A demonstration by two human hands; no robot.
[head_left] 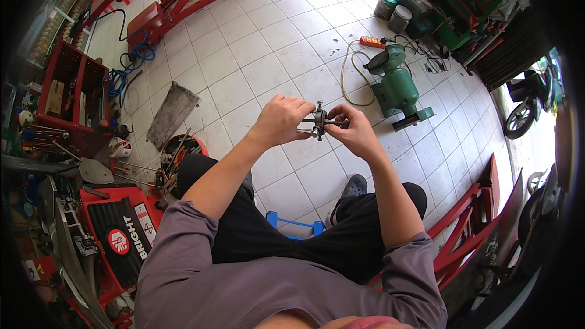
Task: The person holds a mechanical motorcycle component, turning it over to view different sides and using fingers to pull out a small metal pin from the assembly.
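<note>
In front of me, above the tiled floor, I hold a dark metal gear puller (319,122) with both hands. Its hub has bolts sticking out above and below. My left hand (280,123) is closed around the puller's legs, which point left; the leg tips are partly hidden by the fingers. On the other side, my right hand (356,133) pinches the centre screw (338,123) close to the hub, thumb and fingers pressed together.
A green bench grinder (399,88) stands on the floor to the right, beside an orange power strip (372,41). At left are a flat grey plate (173,114), a round container of tools (183,153) and a red tool cart (76,94). A blue stool (294,224) shows between my legs.
</note>
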